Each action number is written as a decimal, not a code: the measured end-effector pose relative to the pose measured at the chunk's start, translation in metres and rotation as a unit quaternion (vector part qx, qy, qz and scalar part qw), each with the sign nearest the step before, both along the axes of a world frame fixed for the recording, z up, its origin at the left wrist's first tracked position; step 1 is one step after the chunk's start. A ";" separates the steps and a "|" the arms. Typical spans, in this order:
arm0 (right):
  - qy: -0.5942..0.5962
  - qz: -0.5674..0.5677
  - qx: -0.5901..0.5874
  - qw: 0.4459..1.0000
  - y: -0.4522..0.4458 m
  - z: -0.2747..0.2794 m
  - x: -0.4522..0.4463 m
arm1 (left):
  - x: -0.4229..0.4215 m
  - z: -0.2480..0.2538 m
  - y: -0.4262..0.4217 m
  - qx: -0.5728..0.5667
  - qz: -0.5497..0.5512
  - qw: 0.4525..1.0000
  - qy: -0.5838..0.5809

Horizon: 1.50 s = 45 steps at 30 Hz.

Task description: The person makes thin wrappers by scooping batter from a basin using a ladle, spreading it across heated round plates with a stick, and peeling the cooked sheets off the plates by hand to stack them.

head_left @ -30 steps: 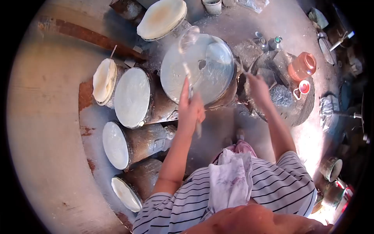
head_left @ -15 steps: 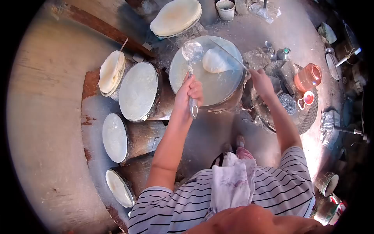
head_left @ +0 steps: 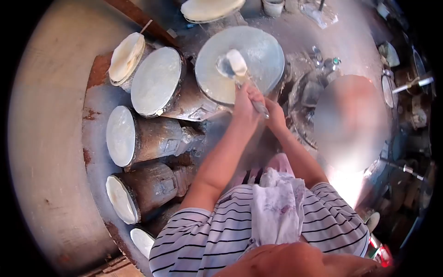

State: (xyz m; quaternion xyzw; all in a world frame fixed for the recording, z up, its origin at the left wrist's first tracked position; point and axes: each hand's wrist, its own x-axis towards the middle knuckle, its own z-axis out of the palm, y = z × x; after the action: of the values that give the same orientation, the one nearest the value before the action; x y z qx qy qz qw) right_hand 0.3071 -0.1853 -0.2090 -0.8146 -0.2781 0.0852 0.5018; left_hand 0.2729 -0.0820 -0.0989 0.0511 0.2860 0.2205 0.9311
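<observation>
My left hand [head_left: 248, 98] is wrapped round the handle of a metal ladle [head_left: 224, 67], whose bowl is above the large round griddle [head_left: 260, 44]. A white, dough-like lump [head_left: 236, 63] shows against the right side of the bowl; whether it touches the bowl is unclear. Close beside my left hand, to the right and slightly lower, is my right hand [head_left: 275, 114]. Its fingers are closed and partly hidden behind the ladle handle and my left hand, so what it grips cannot be made out. Both hands are at the near edge of the griddle.
Smaller round griddles [head_left: 156, 83] on rusty drums curve down the left. Stacks of pale flat sheets lie at the upper left [head_left: 127, 57] and top [head_left: 212, 9]. A bucket [head_left: 273, 7] is at the top. Bottles [head_left: 331, 63] stand right of the griddle; a blurred patch covers the right side.
My right hand has moved left and down beside my left hand. The thin stick it held across the griddle is no longer visible. The white lump now appears smaller, next to the ladle bowl.
</observation>
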 end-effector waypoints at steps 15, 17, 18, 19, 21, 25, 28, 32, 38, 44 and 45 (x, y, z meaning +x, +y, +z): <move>-0.091 0.272 -0.093 0.954 -0.009 0.023 0.152 | -0.101 0.017 0.008 -0.138 -0.026 0.890 -0.433; -0.173 0.357 -0.061 0.916 0.032 -0.044 0.164 | -0.207 0.035 -0.026 -0.051 0.028 0.865 -0.499; -0.159 0.441 -0.030 0.883 0.038 -0.083 0.155 | -0.243 0.042 -0.049 -0.017 0.033 0.858 -0.512; -0.137 0.558 -0.079 0.814 0.044 -0.044 0.064 | -0.287 0.041 -0.096 0.034 0.139 0.873 -0.466; 0.009 0.696 -0.046 0.716 0.060 -0.010 -0.103 | -0.357 0.056 -0.157 0.166 0.252 0.855 -0.421; 0.096 0.823 -0.064 0.556 0.082 -0.017 -0.293 | -0.409 0.072 -0.307 0.367 0.621 0.629 -0.290; 0.042 0.859 -0.010 0.510 0.112 -0.023 -0.405 | -0.459 0.060 -0.356 0.291 0.830 0.436 -0.189; 0.017 0.869 -0.012 0.495 0.150 0.004 -0.507 | -0.558 -0.047 -0.437 0.001 0.948 0.249 -0.198; -0.145 0.896 0.125 0.402 0.165 0.049 -0.694 | -0.695 -0.249 -0.443 -0.252 0.938 0.202 -0.123; -0.277 0.895 0.212 0.278 0.135 0.034 -0.846 | -0.695 -0.107 -0.290 -0.433 0.787 0.199 0.393; -0.274 0.902 0.202 0.266 0.136 0.031 -0.849 | -0.692 -0.138 -0.309 -0.397 0.782 0.166 0.451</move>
State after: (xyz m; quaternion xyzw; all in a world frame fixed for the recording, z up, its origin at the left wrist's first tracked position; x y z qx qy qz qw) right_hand -0.5414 -0.0492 -0.1782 0.1120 -0.9634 0.1958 0.1450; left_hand -0.4193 -0.3910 -0.2368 -0.4852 0.5952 0.6280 -0.1263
